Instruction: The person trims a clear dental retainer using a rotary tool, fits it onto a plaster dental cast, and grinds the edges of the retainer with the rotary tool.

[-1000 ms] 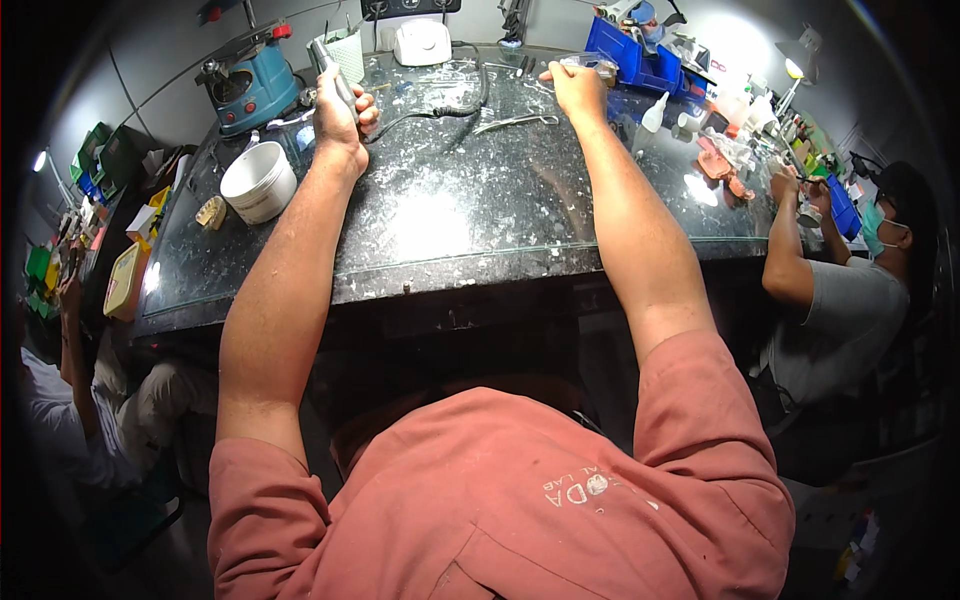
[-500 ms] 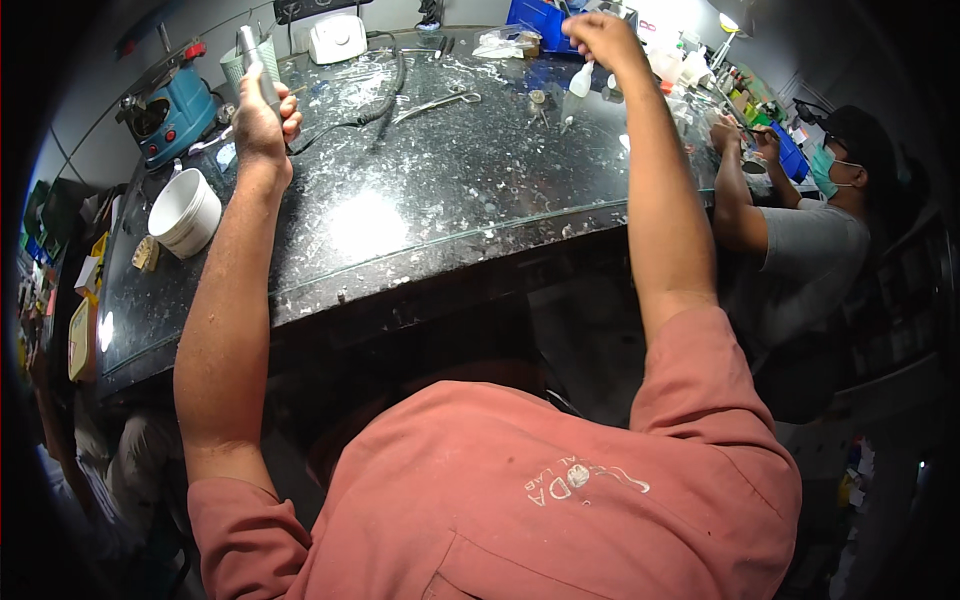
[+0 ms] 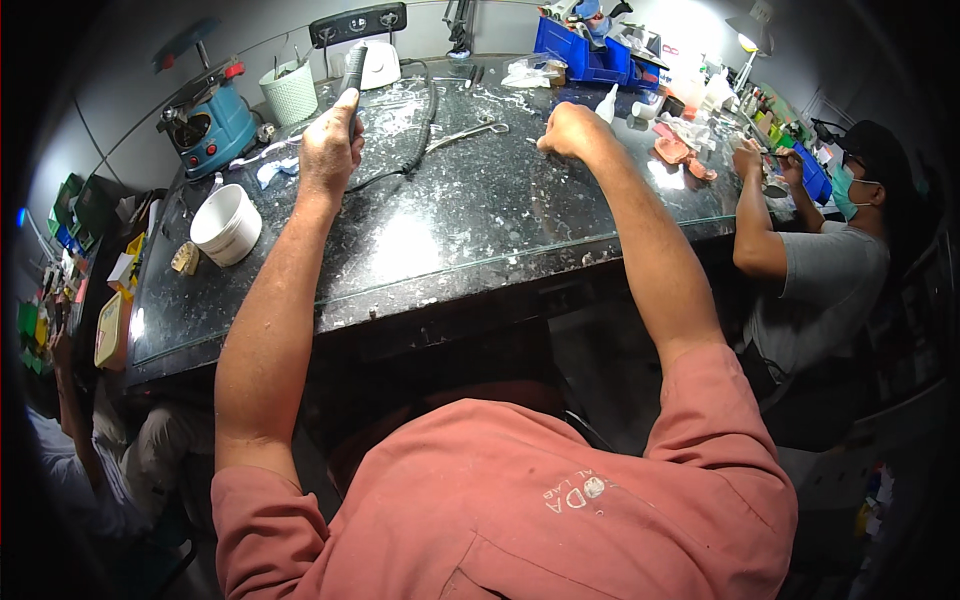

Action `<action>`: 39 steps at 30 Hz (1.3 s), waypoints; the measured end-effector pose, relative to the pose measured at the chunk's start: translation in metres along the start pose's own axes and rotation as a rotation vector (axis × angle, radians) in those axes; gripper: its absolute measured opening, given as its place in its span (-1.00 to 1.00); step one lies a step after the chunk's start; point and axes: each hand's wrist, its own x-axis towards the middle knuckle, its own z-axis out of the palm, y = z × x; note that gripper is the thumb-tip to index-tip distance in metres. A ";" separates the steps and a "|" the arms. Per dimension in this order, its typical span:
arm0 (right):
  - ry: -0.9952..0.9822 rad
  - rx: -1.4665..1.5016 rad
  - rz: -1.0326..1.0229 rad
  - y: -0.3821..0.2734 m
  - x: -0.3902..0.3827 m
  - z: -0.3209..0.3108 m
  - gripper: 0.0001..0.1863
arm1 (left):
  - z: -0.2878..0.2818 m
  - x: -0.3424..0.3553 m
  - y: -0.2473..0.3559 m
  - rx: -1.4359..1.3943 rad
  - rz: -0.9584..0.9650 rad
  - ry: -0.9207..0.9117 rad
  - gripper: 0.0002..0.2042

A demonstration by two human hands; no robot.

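My left hand (image 3: 330,150) is wrapped round a dark, pen-shaped rotary handpiece (image 3: 355,80), held upright above the far left of the bench. A black cord (image 3: 428,130) loops on the bench beside it. My right hand (image 3: 572,132) is low over the bench's far middle, its fingers closed together. Whatever those fingertips hold is too small or hidden to name. A white squeeze dropper bottle (image 3: 607,104) stands just beyond this hand. Between both hands lies a pair of metal scissor-handled forceps (image 3: 466,133).
On the left are a white tub (image 3: 226,226), a small yellowish block (image 3: 185,258), a blue machine (image 3: 208,125) and a pale green basket (image 3: 289,92). A white control box (image 3: 381,66) and blue bins (image 3: 590,55) stand at the back. Pink pieces (image 3: 683,158) lie right, near a masked co-worker (image 3: 825,220).
My right hand has come down and left, from near the blue bins to the bench surface. The left hand still grips the handpiece, now tilted differently. The view has shifted.
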 end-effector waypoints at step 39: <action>0.029 1.527 -0.588 -0.071 0.038 -0.037 -0.77 | 0.002 0.002 0.002 0.000 -0.038 -0.008 -0.58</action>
